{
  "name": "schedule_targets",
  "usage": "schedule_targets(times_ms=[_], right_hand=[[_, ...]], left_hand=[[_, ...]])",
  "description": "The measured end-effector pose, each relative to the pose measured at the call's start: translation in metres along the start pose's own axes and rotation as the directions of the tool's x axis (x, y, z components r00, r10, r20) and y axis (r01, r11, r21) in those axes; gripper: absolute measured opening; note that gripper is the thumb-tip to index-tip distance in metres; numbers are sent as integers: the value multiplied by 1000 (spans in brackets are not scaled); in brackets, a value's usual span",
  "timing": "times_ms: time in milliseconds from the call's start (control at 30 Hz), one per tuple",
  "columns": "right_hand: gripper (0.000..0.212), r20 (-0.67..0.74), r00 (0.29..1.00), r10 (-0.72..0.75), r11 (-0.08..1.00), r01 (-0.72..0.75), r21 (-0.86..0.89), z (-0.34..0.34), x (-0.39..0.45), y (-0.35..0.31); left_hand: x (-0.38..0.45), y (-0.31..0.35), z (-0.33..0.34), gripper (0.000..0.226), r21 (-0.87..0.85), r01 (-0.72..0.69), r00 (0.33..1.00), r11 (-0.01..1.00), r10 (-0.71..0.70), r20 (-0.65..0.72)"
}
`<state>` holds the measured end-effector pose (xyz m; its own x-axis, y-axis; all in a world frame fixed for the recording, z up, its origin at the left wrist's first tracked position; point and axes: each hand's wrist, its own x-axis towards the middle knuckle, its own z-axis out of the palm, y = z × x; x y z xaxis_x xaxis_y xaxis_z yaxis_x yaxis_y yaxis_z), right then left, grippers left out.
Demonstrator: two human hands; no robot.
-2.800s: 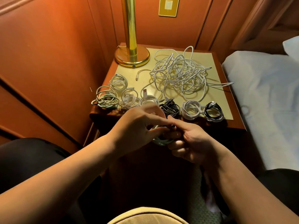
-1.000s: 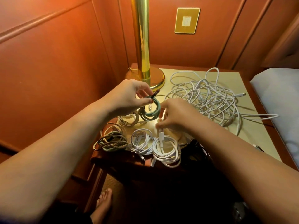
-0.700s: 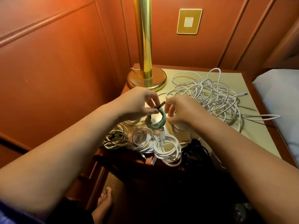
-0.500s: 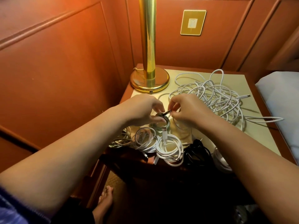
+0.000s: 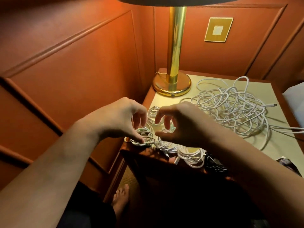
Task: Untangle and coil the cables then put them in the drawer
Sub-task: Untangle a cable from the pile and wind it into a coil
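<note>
Both my grips empty, fingers loosely spread: left hand (image 5: 125,119) and right hand (image 5: 182,125) over coiled white cables (image 5: 190,155) on wooden counter (image 5: 148,153).

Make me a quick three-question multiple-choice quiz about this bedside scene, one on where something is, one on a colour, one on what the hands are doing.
1. Where does the tangled pile of white cables lie?
A. on the floor
B. on the nightstand, right of the lamp base
C. on the bed

2. What colour is the lamp stem?
A. gold
B. black
C. white

3. What are the left hand and right hand holding?
A. one cable each
B. the lamp
C. nothing

Answers: B, the pile rests on the tabletop beside the base; A, the stem shines brassy gold; C, loosely spread fingers hover over the coiled cables, gripping none.
</note>
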<state>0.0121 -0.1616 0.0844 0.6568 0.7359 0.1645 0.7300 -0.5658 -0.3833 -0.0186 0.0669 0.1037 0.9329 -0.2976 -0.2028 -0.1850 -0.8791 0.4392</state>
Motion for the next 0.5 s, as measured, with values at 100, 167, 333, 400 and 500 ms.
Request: schedule_targets(times_ms=[100,167,333,400,500], right_hand=[[41,98,995,-14,998,20,-57,11,9,-10],[48,114,993,-14,998,22,-64,18,15,-12],[54,129,990,53,996,-43,-84,30,27,-7],[44,161,985,68,996,-57,-72,33,32,-5],[40,190,976,102,995,-99,-22,36,37,-3]], left_hand=[[-1,-10,0,20,0,11,1000,1000,-11,-22],[3,-17,2,17,8,25,998,1000,-25,-52],[17,-34,11,20,-24,76,989,997,-79,-124],[22,-38,13,25,-24,83,986,996,-86,-145],[30,-42,19,37,-22,102,981,995,-104,-162]])
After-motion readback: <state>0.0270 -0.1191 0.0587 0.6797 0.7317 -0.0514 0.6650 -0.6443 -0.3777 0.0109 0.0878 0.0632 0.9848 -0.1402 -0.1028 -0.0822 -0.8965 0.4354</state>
